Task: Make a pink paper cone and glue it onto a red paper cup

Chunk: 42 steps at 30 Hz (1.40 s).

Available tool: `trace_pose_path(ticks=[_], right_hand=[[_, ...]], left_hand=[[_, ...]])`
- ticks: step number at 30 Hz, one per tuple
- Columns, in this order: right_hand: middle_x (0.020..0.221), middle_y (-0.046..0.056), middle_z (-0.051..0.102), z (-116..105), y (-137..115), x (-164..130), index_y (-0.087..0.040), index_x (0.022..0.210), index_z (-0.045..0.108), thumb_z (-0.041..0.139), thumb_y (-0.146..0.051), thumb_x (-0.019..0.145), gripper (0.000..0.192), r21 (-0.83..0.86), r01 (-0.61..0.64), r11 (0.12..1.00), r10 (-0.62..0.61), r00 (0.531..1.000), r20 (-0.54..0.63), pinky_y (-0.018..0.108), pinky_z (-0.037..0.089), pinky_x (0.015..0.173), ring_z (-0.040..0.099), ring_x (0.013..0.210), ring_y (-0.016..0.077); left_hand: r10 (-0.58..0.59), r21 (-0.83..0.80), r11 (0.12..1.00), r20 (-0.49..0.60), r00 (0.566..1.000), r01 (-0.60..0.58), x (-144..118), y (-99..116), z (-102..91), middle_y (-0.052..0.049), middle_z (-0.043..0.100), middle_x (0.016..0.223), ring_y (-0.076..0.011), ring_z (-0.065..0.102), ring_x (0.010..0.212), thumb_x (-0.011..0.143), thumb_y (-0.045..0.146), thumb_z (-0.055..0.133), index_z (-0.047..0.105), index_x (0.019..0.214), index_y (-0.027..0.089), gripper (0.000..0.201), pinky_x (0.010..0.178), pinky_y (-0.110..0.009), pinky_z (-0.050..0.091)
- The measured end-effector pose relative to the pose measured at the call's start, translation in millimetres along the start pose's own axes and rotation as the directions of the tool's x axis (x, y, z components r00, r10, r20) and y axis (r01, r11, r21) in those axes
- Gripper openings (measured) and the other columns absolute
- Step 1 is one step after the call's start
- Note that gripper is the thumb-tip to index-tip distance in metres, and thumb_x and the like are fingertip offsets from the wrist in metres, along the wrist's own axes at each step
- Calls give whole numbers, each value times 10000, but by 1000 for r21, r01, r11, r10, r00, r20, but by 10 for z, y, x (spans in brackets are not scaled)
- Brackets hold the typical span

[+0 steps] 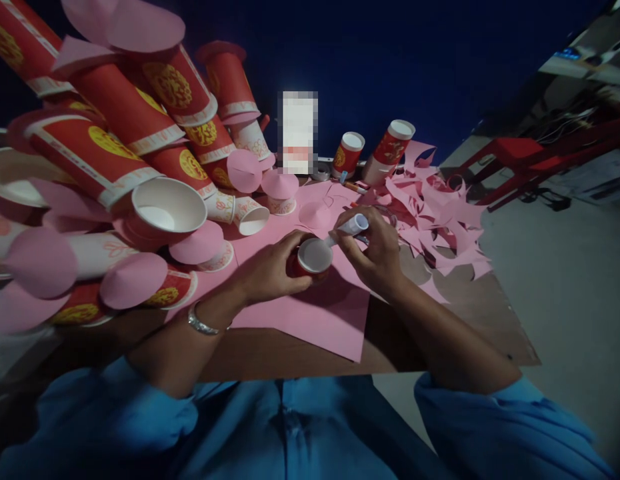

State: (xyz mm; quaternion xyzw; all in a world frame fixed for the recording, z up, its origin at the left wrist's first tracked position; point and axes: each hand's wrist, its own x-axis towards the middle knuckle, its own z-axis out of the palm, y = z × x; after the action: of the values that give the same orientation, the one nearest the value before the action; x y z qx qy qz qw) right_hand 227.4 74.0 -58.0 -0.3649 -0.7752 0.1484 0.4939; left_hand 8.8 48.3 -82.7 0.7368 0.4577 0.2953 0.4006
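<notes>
My left hand (275,267) is closed around a small red paper cup (315,257), its pale round end facing up. In my right hand (375,250) is a slim white tube (353,225), slanted with its narrow tip down at the cup's rim; I cannot tell whether it is glue or a marker. Beneath both hands lies a sheet of pink paper (320,320) on the wooden table. Just beyond the cup sits a flat pink paper cone (315,213). A white cup with a pink cone on top (281,190) stands a little farther back.
Many red and white paper cups topped with pink cones (155,120) are piled on the left. Curled pink paper scraps (435,207) heap up at the right. Two red cups (349,152) stand at the back near a blurred-out bright panel (297,130). A red stool (515,150) is beyond the table.
</notes>
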Motion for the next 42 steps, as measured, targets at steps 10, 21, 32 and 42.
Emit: trace_pose_path(ticks=[10, 21, 32, 42], right_hand=[[863, 14, 646, 30, 14, 4, -253, 938, 598, 682, -379, 1005, 166, 4, -25, 1000, 25, 1000, 7, 341, 560, 647, 611, 729, 176], [843, -5, 626, 70, 45, 17, -247, 935, 587, 700, -297, 990, 135, -30, 39, 999, -40, 999, -24, 315, 532, 628, 592, 691, 157], [879, -2, 658, 30, 52, -12, -252, 963, 609, 706, -332, 994, 130, 37, 16, 999, -12, 995, -97, 300, 535, 642, 615, 738, 157], [866, 12, 652, 17, 49, 12, -255, 959, 623, 702, -304, 991, 99, -64, 102, 993, -104, 994, -26, 338, 542, 665, 619, 741, 182]], left_hand=[[-9, -15, 1000, 7, 1000, 9, 3, -17, -5, -89, 723, 1349, -317, 712, 1210, 744, 291, 790, 591, 1363, 265, 651, 1031, -475, 585], [22, -28, 999, 22, 1000, -22, 10, -72, -12, -73, 675, 1438, -323, 654, 1322, 777, 328, 819, 560, 1399, 271, 676, 1148, -498, 517], [-100, 34, 994, -61, 993, 103, -24, 45, 35, -80, 683, 1424, -310, 748, 1127, 646, 462, 940, 472, 1369, 305, 875, 937, -484, 632], [-84, 97, 990, -129, 988, 97, 29, 62, 50, -59, 746, 1286, -279, 754, 1072, 655, 312, 871, 538, 1268, 274, 699, 885, -398, 615]])
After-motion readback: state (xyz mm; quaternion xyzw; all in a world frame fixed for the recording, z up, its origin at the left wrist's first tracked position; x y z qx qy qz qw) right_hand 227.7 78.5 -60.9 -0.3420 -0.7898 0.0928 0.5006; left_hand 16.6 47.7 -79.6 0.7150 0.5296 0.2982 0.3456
